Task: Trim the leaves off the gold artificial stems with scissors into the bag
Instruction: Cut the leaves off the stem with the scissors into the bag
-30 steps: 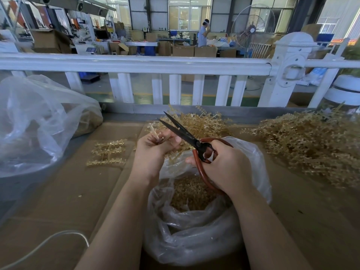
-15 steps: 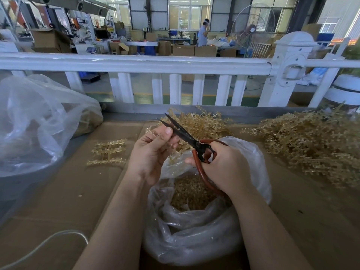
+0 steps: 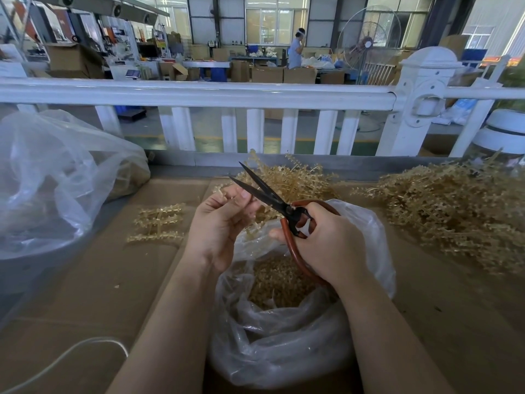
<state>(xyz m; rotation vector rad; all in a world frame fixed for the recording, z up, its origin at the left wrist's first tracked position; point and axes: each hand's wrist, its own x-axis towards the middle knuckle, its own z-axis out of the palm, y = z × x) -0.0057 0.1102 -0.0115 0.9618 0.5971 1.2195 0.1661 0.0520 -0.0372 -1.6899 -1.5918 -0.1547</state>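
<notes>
Hands over the bag [image 3: 284, 351]: left hand [image 3: 218, 226] pinches a gold stem [image 3: 224, 194], right hand [image 3: 326, 243] grips open-bladed scissors [image 3: 264, 191].

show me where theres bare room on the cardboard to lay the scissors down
Bare brown cardboard lies left of the clear plastic bag of gold trimmings, below the few loose gold stems and above the white cable. Another bare patch sits right of that bag. Crowded: the big gold stem pile far right, and the large clear bag far left.
</notes>
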